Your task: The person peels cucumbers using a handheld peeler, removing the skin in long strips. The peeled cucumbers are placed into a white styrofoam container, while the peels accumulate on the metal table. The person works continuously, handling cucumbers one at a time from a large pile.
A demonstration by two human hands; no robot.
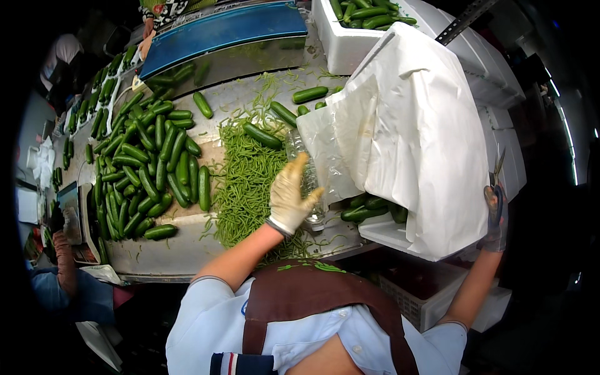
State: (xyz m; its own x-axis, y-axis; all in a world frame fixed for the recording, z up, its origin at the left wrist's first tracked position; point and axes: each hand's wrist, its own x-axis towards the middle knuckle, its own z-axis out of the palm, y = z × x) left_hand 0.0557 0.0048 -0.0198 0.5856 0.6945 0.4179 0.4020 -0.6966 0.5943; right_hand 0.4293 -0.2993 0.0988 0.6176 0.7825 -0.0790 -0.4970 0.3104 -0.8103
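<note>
- I see the left hand (289, 195) spread, the clear plastic container (310, 179) at its three o'clock, long axis nearly twelve-to-six; contact unclear.
- The right hand (495, 235) grips scissors (497, 191), farther off, blades toward twelve.

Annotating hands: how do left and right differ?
The left hand is spread over a clear plastic container; the right hand is closed around scissors. The left hand's glove is off-white, the right hand's looks darker. The left hand is by the green beans, the right hand at the white sheet's edge. Both are gloved.
</note>
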